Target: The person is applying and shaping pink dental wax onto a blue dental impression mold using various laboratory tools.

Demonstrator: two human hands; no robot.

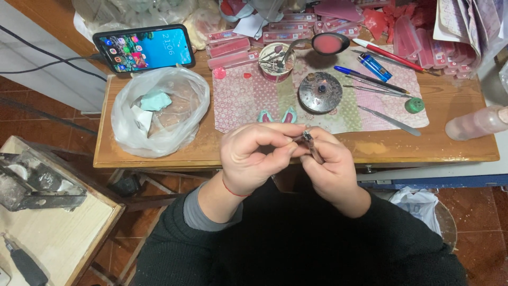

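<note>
Together, both hands (pixel 288 159) on small ring (pixel 307 136)

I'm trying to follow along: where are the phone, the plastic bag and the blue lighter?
phone (pixel 144 48), head view, middle of its screen
plastic bag (pixel 185 90), head view, its right side
blue lighter (pixel 374 66), head view, middle of its body

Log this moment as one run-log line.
left hand: pinching small metal piece | right hand: holding same piece | behind: round metal dish, plastic bag, phone

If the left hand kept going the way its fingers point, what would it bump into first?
The left hand points sideways at the right hand, so it would likely meet the small metal piece pinched between them, then the right hand's fingers. They already nearly touch.
</note>
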